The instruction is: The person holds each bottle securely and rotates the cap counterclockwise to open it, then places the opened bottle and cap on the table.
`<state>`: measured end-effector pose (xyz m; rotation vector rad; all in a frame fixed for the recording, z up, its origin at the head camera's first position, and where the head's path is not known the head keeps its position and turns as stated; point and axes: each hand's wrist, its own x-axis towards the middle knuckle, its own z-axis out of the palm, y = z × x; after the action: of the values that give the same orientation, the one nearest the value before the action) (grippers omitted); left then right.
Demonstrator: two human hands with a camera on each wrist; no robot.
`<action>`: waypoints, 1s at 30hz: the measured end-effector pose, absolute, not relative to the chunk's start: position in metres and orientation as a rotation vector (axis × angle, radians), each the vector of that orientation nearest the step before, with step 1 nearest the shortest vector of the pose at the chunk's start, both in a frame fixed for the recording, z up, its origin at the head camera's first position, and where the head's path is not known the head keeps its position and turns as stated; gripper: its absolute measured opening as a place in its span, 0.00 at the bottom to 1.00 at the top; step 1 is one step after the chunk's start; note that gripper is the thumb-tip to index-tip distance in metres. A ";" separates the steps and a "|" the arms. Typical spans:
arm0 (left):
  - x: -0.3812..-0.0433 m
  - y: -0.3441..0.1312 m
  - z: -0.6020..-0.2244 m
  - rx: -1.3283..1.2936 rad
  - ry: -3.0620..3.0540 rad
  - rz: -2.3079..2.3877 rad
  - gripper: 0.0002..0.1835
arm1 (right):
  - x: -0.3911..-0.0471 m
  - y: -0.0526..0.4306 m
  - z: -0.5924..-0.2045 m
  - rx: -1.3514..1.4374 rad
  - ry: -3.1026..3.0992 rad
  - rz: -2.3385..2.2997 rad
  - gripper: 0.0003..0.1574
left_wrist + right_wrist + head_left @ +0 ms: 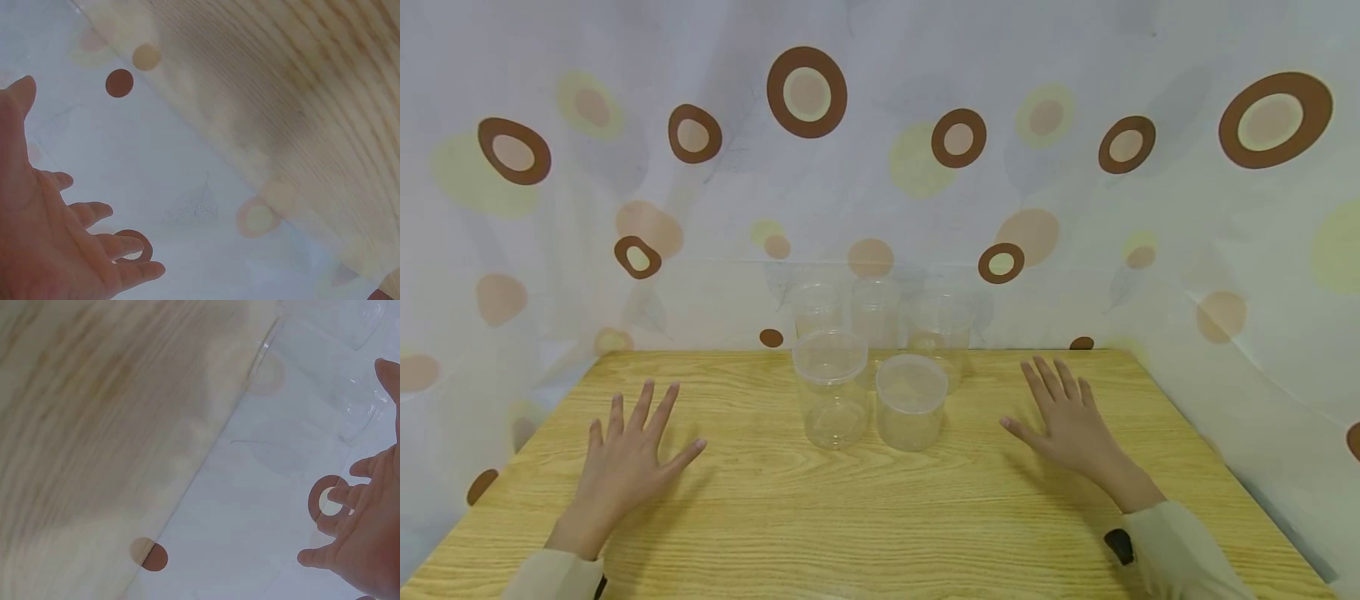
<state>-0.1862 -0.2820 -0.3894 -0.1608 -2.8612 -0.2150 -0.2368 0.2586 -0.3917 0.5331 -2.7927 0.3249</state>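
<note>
My left hand (628, 462) is spread over the left part of the table, fingers straight and nothing in them. On the other side my right hand (1071, 429) is spread the same way, its thumb toward the jars. Between the hands stand two clear plastic jars with whitish lids: a taller jar (833, 400) and, to its right, a shorter jar (912, 412). Behind them are a clear container (817, 310) at left, another clear container (875, 321) in the middle and a wider clear container (942, 337) at right. Both palms show in the wrist views.
The wooden table (820, 525) has its far edge against a pale cloth backdrop (880, 200) printed with brown, yellow and peach ovals. The cloth also runs along both sides. Beige sleeves (1180, 550) cover the forearms, and a black object (1119, 546) sits at the right wrist.
</note>
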 end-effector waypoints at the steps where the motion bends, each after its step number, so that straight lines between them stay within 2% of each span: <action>1: -0.186 -0.282 -0.389 -0.165 -2.851 -0.211 0.47 | -0.238 0.257 -0.390 0.535 -2.787 0.329 0.55; 30: -0.208 -0.255 -0.370 -0.384 -2.622 -0.195 0.46 | -0.261 0.180 -0.343 0.784 -2.594 0.301 0.54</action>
<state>-0.2084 -0.2548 -0.3698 -0.3837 -2.6219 -0.1948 -0.2612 0.1805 -0.3426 0.7840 -2.5939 0.3007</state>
